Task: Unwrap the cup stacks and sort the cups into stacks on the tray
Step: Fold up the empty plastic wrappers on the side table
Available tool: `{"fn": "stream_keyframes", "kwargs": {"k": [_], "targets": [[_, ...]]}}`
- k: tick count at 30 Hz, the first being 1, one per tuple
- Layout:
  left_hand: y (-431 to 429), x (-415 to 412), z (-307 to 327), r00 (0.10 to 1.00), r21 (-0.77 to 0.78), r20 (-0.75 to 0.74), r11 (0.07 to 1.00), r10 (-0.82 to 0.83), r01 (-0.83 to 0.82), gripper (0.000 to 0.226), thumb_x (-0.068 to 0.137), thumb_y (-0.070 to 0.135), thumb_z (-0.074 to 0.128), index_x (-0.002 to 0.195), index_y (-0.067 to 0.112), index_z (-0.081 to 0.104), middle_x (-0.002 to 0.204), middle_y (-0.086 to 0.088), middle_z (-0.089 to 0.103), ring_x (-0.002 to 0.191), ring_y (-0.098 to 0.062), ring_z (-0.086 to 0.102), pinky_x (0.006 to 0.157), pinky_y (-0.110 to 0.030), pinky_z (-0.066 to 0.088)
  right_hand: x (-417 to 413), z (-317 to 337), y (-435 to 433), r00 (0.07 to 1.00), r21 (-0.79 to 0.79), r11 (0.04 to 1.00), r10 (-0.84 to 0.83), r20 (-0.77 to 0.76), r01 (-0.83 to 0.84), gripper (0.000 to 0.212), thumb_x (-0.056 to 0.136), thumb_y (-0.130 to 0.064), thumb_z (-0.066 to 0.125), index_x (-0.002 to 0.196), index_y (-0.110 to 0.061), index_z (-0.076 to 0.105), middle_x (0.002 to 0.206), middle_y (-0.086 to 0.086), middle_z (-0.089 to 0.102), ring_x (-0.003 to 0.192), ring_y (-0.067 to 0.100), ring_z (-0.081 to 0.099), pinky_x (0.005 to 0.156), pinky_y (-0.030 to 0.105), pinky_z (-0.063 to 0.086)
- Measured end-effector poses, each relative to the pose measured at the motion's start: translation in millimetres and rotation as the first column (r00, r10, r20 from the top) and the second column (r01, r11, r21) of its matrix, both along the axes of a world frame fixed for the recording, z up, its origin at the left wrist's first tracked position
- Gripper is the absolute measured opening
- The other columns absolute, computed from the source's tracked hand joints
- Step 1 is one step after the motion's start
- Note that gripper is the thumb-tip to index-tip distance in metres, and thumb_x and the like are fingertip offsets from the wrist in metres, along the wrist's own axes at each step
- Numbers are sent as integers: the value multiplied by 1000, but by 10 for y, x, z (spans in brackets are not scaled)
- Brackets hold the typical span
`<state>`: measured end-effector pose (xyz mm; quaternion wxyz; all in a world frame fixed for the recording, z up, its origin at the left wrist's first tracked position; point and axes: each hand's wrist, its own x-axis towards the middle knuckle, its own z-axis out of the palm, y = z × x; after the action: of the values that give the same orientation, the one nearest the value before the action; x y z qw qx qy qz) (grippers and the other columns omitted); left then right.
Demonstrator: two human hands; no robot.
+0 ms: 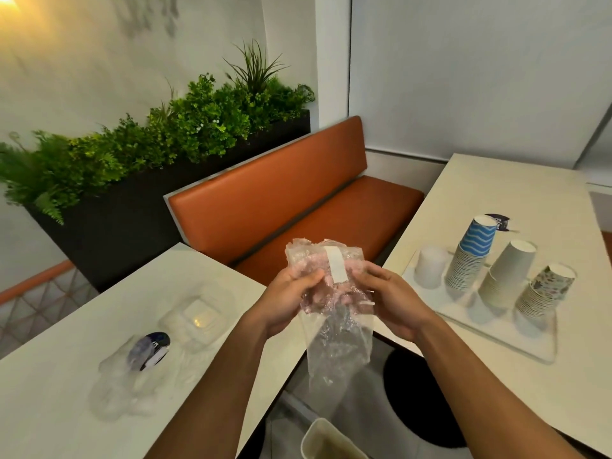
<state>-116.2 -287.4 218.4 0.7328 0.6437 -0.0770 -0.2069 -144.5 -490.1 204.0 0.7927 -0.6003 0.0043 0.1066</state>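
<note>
Container check, right of the frame: the tray (536, 346) on the right-hand table (496, 193) carries four stacks of cups, all standing mouth down. From left to right they are a low white stack (430, 266), a tall blue wave-patterned stack (472, 256), a plain white paper stack (506, 276) and a floral stack (546, 289). The stacks stand close together and lean slightly.

At bottom centre, a pale bin (331, 442) sits below your arms; its contents cannot be made out.

The clear plastic wrapper (334, 313) is at the centre of the frame, held up between the two tables. Your left hand (284, 299) grips its left edge and your right hand (390, 299) grips its right edge, fingers curled into the film on both sides. The lower part hangs loose and crumpled below your hands. A pinkish tint shows through the upper part; what causes it cannot be told. A white tape strip (335, 265) runs down the wrapper's upper face, with no print visible.

On the left-hand table (49, 409) lie discarded clear wrappers (132, 392), one bearing a dark blue label (150, 351). A second dark label (500, 221) lies behind the blue stack. The lettering on both is illegible.
</note>
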Motion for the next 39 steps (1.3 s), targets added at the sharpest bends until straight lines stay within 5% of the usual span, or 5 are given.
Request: {"fn": "stream_keyframes", "kwargs": {"k": [8, 15, 20, 24, 39], "targets": [[77, 20, 181, 933, 177, 349, 984, -84, 23, 39, 103, 4, 55, 97, 33, 81, 86, 9, 72, 62, -8, 50, 57, -28, 41, 95, 67, -191, 993, 75, 991, -107, -46, 110, 27, 102, -3, 50, 109, -9, 75, 105, 17, 74, 98, 37, 62, 81, 43, 54], [-53, -32, 184, 781, 409, 600, 905, -173, -113, 53, 93, -13, 55, 75, 29, 82, 121, 12, 57, 114, -3, 56, 85, -26, 59, -96, 216, -247, 959, 104, 988, 136, -248, -113, 73, 98, -72, 37, 114, -14, 79, 119, 16, 74, 106, 32, 74, 94, 45, 53], [-62, -121, 183, 823, 246, 566, 962, -41, -121, 29, 101, 8, 60, 117, 27, 73, 129, 7, 62, 115, -6, 61, 83, -23, 57, -153, 80, -335, 957, -34, 969, 234, -174, -243, 46, 96, -15, 70, 138, -1, 59, 128, 18, 71, 115, 33, 70, 98, 45, 54], [-91, -134, 104, 989, -112, 138, 993, 56, -41, 50, 91, 32, 59, 141, 30, 54, 132, 1, 68, 119, -19, 65, 94, -36, 53, -170, 101, -380, 992, -70, 992, 104, -73, -109, 34, 96, -9, 67, 130, -3, 66, 124, 15, 73, 114, 33, 71, 83, 40, 60], [-524, -490, 6, 967, 136, 255, 991, -20, -15, 22, 94, -5, 65, 106, 11, 74, 94, 6, 78, 93, -10, 74, 74, -24, 58, -419, 50, -893, 983, -37, 984, 178, 49, -176, 43, 89, 18, 56, 98, -17, 81, 108, 11, 75, 89, 24, 73, 67, 33, 62]]}}
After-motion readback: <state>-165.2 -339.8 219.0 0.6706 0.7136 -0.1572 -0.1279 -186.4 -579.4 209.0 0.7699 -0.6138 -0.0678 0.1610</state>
